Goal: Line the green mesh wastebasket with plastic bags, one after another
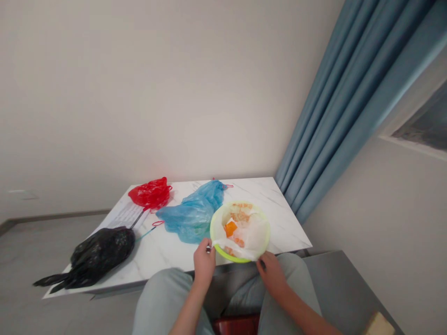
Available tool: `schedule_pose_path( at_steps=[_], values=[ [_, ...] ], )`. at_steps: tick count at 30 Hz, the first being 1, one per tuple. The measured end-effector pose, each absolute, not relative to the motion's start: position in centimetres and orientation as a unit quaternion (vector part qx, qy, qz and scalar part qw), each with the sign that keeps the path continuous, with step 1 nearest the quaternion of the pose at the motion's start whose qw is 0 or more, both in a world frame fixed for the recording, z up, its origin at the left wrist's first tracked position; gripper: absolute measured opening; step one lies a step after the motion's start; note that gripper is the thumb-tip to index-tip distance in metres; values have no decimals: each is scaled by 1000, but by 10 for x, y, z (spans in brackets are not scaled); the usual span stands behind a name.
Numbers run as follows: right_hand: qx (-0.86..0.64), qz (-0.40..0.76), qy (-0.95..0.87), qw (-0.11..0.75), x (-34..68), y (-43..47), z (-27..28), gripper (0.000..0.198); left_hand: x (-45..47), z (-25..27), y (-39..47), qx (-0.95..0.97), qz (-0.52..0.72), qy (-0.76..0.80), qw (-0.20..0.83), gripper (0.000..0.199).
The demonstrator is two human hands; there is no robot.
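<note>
A round yellow-green bin (268, 232) sits at the table's front edge. It is lined with a white plastic bag (258, 237) whose edge laps over the near rim. Inside the bag lie an orange piece (230, 228) and pinkish-orange scraps I cannot name. My left hand (204, 260) is closed on the bag's edge at the bin's near left. On the near right, my right hand (271, 273) pinches the same bag's edge just below the rim. A crumpled blue plastic bag (195, 211) touches or nearly touches the bin's left side.
On the white marbled table (164, 260) lie a red plastic bag (150, 193) at the back left and a knotted black bag (101, 253) at the front left. A printed sheet (127, 216) lies between them. A blue curtain (335, 125) hangs on the right.
</note>
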State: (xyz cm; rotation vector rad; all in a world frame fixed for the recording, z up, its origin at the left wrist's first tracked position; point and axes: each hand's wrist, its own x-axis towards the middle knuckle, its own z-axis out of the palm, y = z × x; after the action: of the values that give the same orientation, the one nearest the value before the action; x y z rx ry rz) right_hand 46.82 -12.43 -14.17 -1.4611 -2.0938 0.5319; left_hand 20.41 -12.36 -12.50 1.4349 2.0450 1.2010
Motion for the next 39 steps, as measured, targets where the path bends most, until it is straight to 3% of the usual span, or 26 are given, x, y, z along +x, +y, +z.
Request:
schedule_pose_path(
  at_steps=[9, 15, 20, 24, 32, 36, 39],
  values=[
    [-581, 194, -752, 245, 473, -99, -164, 34, 201, -145, -126, 534, 366, 746, 157, 14],
    [-571, 196, -740, 296, 500, -90, -168, 20, 190, -155, -129, 503, 424, 734, 168, 8],
    [-617, 149, -674, 379, 529, -99, -182, 26, 194, -167, -125, 477, 482, 718, 157, 43],
    [-709, 182, -539, 416, 541, -94, -192, 36, 206, -187, -121, 445, 518, 694, 227, 54],
    [-668, 290, -641, 242, 517, -97, -189, 19, 227, -202, -128, 519, 352, 709, 323, 35],
    [-639, 304, -657, 261, 508, -101, -186, 17, 229, -193, -133, 530, 322, 721, 309, 20],
    [-642, 282, -610, 370, 512, -100, -175, 22, 220, -177, -142, 513, 301, 751, 286, 20]
  ],
)
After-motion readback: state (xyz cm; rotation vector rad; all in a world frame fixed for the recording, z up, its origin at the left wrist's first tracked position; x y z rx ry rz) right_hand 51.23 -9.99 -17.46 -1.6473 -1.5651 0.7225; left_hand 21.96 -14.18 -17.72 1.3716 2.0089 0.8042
